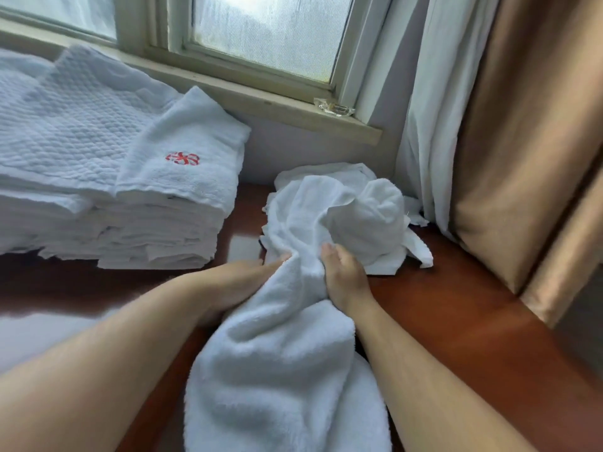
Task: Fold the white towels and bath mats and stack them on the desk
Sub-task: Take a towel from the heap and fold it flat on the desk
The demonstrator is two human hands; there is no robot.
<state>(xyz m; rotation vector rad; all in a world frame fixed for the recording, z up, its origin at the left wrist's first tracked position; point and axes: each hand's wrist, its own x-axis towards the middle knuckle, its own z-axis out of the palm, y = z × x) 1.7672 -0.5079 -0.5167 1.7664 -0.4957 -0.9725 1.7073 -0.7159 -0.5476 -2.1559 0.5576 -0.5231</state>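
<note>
A crumpled white towel (284,353) runs from the bottom middle up to a loose heap of white towels (352,210) at the back of the reddish-brown desk (456,314). My left hand (241,282) grips the towel's left side, its fingers buried in the cloth. On the right side my right hand (342,272) grips the same bunched towel, fingers curled into it. At the left stands a tall stack of folded white towels (156,236). Its top towel (186,158) carries a red embroidered mark, and a quilted bath mat (71,119) lies beside it.
A window with a wooden sill (261,102) runs behind the desk, with a small clear glass dish (334,109) on it. White sheer curtain (434,109) and tan drape (522,141) hang at the right. A small white card (243,251) lies between stack and heap.
</note>
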